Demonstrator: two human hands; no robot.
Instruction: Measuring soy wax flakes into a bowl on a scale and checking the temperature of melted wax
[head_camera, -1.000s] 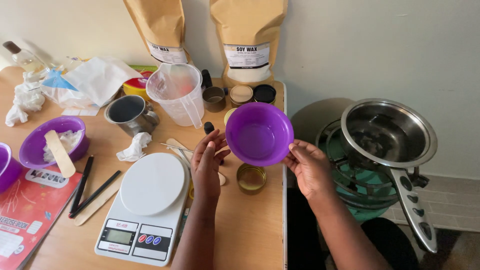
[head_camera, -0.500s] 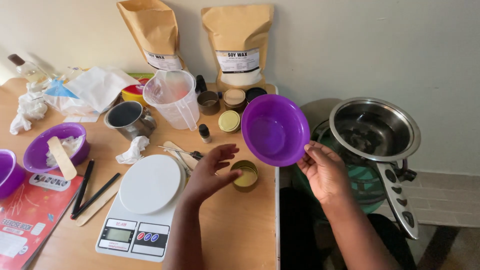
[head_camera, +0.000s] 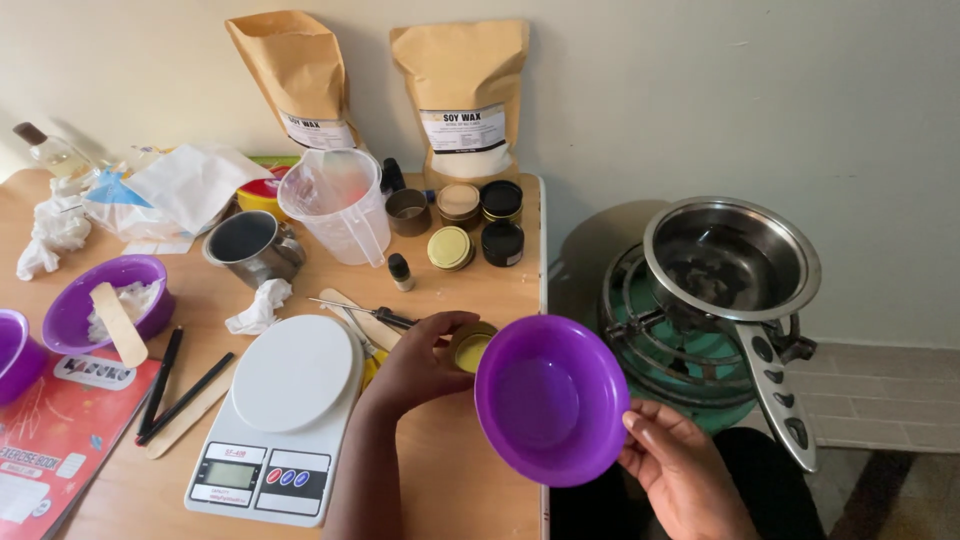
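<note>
My right hand (head_camera: 680, 465) holds an empty purple plastic bowl (head_camera: 550, 400) by its lower right rim, tilted toward me, low over the table's right edge. My left hand (head_camera: 415, 365) curls around a small gold tin (head_camera: 472, 350) of yellowish wax standing on the wooden table (head_camera: 470, 480), just left of the bowl. A white kitchen scale (head_camera: 295, 375) lies right beside my left wrist.
A steel pot (head_camera: 730, 255) sits on a green gas burner (head_camera: 650, 335) off the table's right. Behind are a clear measuring jug (head_camera: 335, 205), two brown wax bags (head_camera: 460, 80), several small tins (head_camera: 480, 220), a metal cup (head_camera: 245, 240) and a dropper bottle (head_camera: 399, 270). At left are a purple bowl with a wooden stick (head_camera: 105, 295) and a red exercise book (head_camera: 50, 430).
My left hand let go of the bowl and went down onto the gold tin. My right hand carried the bowl down and toward me.
</note>
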